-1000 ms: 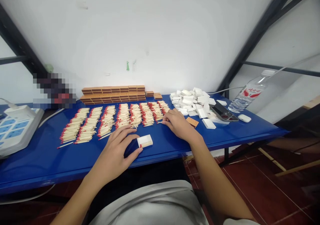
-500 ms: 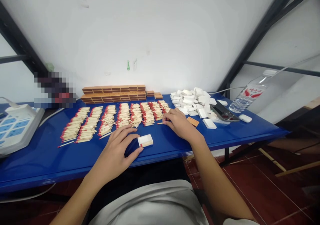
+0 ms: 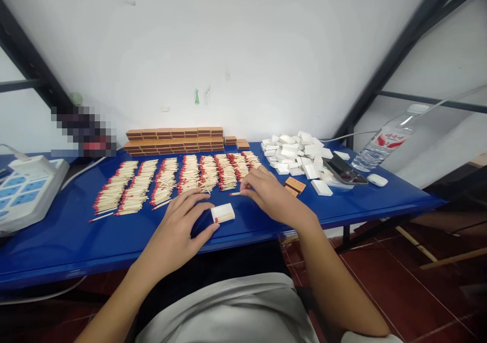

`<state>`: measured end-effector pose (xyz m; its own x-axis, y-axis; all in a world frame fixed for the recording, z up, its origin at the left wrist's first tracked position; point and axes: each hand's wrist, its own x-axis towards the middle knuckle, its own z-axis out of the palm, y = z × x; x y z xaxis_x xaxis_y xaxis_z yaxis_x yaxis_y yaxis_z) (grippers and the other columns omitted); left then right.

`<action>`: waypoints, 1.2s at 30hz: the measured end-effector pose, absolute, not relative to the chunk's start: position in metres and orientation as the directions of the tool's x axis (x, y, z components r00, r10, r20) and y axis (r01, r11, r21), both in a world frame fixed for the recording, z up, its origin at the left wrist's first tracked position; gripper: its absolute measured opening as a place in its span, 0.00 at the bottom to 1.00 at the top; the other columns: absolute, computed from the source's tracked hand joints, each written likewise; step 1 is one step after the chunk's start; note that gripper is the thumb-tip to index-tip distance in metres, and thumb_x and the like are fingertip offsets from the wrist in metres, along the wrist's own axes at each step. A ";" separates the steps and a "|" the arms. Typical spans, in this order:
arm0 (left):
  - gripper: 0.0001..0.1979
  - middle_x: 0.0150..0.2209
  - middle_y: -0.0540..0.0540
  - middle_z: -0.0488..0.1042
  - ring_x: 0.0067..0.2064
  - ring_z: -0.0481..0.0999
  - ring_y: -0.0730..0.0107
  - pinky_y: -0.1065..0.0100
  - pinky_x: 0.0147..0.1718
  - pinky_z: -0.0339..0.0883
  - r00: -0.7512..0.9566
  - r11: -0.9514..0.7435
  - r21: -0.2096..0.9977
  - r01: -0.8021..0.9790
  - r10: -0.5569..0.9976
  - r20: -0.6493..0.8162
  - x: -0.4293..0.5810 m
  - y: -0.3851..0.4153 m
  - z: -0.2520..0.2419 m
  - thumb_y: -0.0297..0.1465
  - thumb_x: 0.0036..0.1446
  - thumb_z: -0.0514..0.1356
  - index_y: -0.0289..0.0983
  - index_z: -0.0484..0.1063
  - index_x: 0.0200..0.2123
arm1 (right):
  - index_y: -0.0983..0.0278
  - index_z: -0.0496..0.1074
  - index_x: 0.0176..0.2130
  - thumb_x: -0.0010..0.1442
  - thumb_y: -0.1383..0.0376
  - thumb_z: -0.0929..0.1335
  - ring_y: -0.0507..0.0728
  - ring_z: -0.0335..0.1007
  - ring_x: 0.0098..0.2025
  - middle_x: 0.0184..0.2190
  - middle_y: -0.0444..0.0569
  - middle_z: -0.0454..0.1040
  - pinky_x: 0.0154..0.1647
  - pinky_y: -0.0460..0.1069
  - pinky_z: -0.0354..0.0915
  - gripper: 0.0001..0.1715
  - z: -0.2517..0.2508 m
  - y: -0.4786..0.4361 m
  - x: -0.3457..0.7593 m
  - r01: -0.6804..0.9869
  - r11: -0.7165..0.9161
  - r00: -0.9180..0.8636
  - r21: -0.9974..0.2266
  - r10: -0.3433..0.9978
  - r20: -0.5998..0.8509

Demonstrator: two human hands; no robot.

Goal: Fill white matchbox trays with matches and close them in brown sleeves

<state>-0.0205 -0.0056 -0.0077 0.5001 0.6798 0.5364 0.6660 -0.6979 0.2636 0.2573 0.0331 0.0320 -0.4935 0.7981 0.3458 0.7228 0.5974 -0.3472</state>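
Observation:
My left hand (image 3: 186,221) holds a white matchbox tray (image 3: 223,211) by its left end, thumb and fingers closed on it, on the blue table. A few matches (image 3: 225,217) with red heads lie in the tray along its near side. In my right hand (image 3: 268,193), thumb and forefinger pinch a match (image 3: 235,194), its red head pointing left, a little above and right of the tray. Behind the hands lie several rows of loose matches (image 3: 188,173), the rightmost row partly hidden by my right hand.
Brown matchboxes (image 3: 173,144) are stacked along the wall. At the right are a pile of white trays (image 3: 292,152), two or so brown covers (image 3: 295,184), a phone (image 3: 346,169), a white case (image 3: 377,180) and a tilted water bottle (image 3: 390,140). A power strip (image 3: 30,191) sits left.
My right hand has drawn the match left and slightly toward me, away from the rows and nearer the tray. My left hand stays on the tray.

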 end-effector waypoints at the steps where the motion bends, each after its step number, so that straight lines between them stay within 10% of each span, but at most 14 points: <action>1: 0.12 0.61 0.41 0.76 0.68 0.70 0.48 0.43 0.68 0.64 0.501 -0.697 0.263 0.667 0.681 0.534 -0.020 -0.006 -0.008 0.39 0.71 0.63 0.44 0.77 0.54 | 0.61 0.69 0.39 0.77 0.67 0.65 0.61 0.64 0.49 0.42 0.50 0.73 0.53 0.56 0.63 0.10 0.034 0.028 0.252 0.703 0.629 -0.522 -0.332 0.774 0.359; 11: 0.12 0.61 0.41 0.76 0.68 0.70 0.48 0.44 0.67 0.64 0.509 -0.700 0.254 0.667 0.678 0.531 -0.020 -0.006 -0.007 0.39 0.72 0.62 0.44 0.76 0.54 | 0.64 0.72 0.42 0.74 0.75 0.65 0.62 0.64 0.49 0.45 0.54 0.73 0.49 0.56 0.61 0.09 0.022 0.009 0.219 0.715 0.697 -0.651 -0.058 0.693 0.308; 19: 0.11 0.61 0.41 0.76 0.68 0.70 0.49 0.45 0.67 0.63 0.509 -0.701 0.255 0.666 0.677 0.531 -0.020 -0.006 -0.007 0.39 0.72 0.63 0.43 0.76 0.53 | 0.62 0.73 0.38 0.74 0.69 0.68 0.61 0.67 0.46 0.39 0.51 0.76 0.48 0.55 0.63 0.09 0.042 0.021 0.257 0.726 0.623 -0.496 -0.291 0.768 0.405; 36: 0.13 0.62 0.42 0.76 0.68 0.70 0.50 0.44 0.68 0.63 0.507 -0.689 0.246 0.682 0.688 0.520 -0.022 -0.005 -0.011 0.41 0.72 0.62 0.44 0.75 0.55 | 0.62 0.78 0.37 0.68 0.65 0.71 0.65 0.67 0.47 0.38 0.53 0.77 0.49 0.57 0.63 0.06 0.009 0.077 0.333 0.873 0.389 -0.290 -0.294 0.898 0.330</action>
